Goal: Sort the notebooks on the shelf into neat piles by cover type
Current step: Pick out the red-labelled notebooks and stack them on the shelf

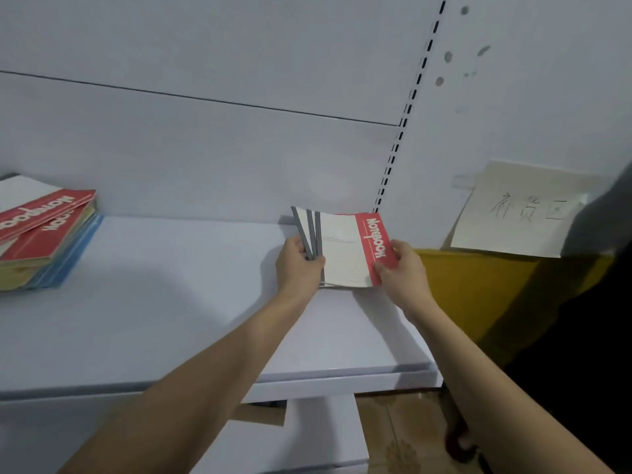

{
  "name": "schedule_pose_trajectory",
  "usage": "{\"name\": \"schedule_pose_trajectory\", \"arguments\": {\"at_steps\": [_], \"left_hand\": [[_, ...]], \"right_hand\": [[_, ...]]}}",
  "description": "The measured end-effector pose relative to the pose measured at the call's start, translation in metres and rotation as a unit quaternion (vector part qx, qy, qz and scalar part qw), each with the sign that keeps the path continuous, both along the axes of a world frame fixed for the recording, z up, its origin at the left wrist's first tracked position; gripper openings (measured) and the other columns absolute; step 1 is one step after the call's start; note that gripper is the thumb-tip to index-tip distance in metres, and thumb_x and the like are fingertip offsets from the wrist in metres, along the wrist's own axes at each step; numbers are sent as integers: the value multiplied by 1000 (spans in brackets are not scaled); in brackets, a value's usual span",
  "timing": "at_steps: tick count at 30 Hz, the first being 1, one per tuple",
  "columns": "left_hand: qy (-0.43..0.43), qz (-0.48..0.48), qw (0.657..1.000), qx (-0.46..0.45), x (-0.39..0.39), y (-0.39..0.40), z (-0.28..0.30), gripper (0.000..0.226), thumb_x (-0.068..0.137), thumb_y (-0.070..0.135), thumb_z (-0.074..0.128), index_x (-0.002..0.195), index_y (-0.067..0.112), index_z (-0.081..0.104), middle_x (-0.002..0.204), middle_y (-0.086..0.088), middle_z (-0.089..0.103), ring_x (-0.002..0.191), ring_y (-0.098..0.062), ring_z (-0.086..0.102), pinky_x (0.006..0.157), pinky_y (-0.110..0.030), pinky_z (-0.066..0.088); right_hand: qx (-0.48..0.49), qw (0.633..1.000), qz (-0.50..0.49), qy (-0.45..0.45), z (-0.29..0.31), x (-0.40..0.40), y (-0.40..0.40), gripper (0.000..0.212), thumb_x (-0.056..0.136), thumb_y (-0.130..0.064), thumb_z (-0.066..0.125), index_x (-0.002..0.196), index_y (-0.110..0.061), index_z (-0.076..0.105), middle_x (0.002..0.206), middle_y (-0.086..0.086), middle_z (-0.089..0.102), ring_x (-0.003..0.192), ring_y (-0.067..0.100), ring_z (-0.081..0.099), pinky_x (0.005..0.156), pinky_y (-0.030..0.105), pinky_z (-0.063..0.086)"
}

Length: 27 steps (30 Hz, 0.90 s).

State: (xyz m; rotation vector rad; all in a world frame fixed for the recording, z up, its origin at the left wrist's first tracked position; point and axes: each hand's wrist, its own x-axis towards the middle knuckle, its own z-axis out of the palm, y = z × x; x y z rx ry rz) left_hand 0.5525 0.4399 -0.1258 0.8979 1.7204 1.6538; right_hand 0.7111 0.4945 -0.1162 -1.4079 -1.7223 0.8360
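Head view, near to far. Both forearms reach up from the bottom edge to the right end of the white shelf (143,302). Left hand (298,265) has its fingers curled round the grey-spine edge of a small fanned bunch of notebooks (338,248); three grey spines splay out above the knuckles. Right hand (400,265) pinches the red band on the opposite side, thumb on the printed "Notebook" strip. Top cover is white with the red band; covers underneath are hidden, so can't tell if the bunch is all one type. Whether the bunch rests on the shelf or is lifted just off it, can't tell.

Far left on the same shelf, well apart from the hands: a messy stack (41,241) with red "Notebook" covers on top, tilted and skewed, blue covers at the bottom, and yellowish page edges between.

Right of the shelf: a yellow bin or bag (478,289), and behind it a taped paper sign (526,213) with handwriting on the wall.

Progress judgement: early to middle. One pile is being squared at the right end and isn't neat yet. The left stack is mixed and unsorted, so most of the sorting is left.
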Motion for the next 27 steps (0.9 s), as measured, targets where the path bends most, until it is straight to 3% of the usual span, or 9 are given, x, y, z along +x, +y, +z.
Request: {"name": "schedule_pose_trajectory", "arguments": {"at_steps": [3, 5, 9, 14, 17, 21, 23, 25, 27], "left_hand": [[121, 8, 992, -40, 2, 17, -8, 20, 85, 4, 61, 104, 9, 62, 92, 0, 66, 83, -17, 61, 61, -16, 45], [204, 17, 977, -64, 4, 24, -15, 10, 87, 9, 58, 94, 4, 64, 86, -6, 63, 78, -21, 56, 58, -23, 36], [270, 42, 960, -64, 10, 26, -24, 13, 92, 10, 53, 95, 2, 62, 100, -10, 60, 87, -21, 51, 68, -26, 32], [284, 10, 954, -90, 19, 22, -18, 28, 98, 21, 40, 116, 30, 60, 95, -3, 69, 87, -23, 62, 75, -39, 50], [313, 11, 943, -108, 25, 23, -18, 20, 100, 29, 39, 109, 31, 57, 91, 1, 68, 85, -23, 61, 75, -38, 48], [388, 15, 913, -126, 34, 23, -18, 33, 100, 37, 36, 129, 32, 50, 111, 8, 66, 96, -17, 60, 80, -33, 47], [430, 32, 889, -153, 37, 19, -22, 33, 99, 39, 34, 125, 30, 52, 108, 4, 66, 97, -20, 60, 79, -34, 46], [451, 54, 871, -187, 43, 10, -21, 31, 99, 41, 32, 113, 24, 54, 101, 1, 65, 97, -23, 58, 80, -37, 45], [449, 56, 863, -226, 44, -1, -16, 36, 99, 46, 28, 104, 20, 53, 103, -1, 63, 103, -26, 56, 86, -41, 45]], "right_hand": [[34, 997, 15, -66, -10, 2, 19, 41, 95, -18, 55, 135, -14, 49, 125, 0, 61, 115, 22, 55, 97, 44, 49], [62, 993, 37, -98, -22, 3, 28, 33, 96, -23, 51, 129, -18, 53, 118, -3, 62, 112, 22, 54, 95, 42, 48], [107, 989, 61, -83, -44, 5, 37, 22, 99, -25, 43, 117, -17, 53, 108, -3, 60, 97, 15, 58, 78, 30, 49], [87, 986, 88, -107, -52, 4, 44, 31, 101, -32, 33, 124, -18, 47, 124, -1, 55, 106, 18, 56, 87, 39, 52], [74, 984, 91, -137, -51, 2, 48, 44, 100, -34, 30, 137, -14, 40, 141, 5, 45, 126, 25, 46, 102, 45, 43], [67, 990, 85, -95, -50, 2, 47, 42, 98, -35, 33, 132, -13, 44, 133, 5, 50, 118, 24, 50, 98, 45, 45], [46, 994, 84, -56, -46, 4, 45, 41, 97, -35, 34, 130, -14, 46, 129, 5, 53, 116, 23, 51, 97, 45, 46], [39, 995, 87, -39, -39, 13, 42, 45, 97, -34, 36, 136, -13, 44, 139, 9, 47, 127, 27, 46, 105, 46, 41], [68, 989, 82, -102, -27, 23, 38, 51, 98, -36, 36, 144, -13, 36, 151, 7, 36, 137, 27, 33, 110, 45, 33]]}}
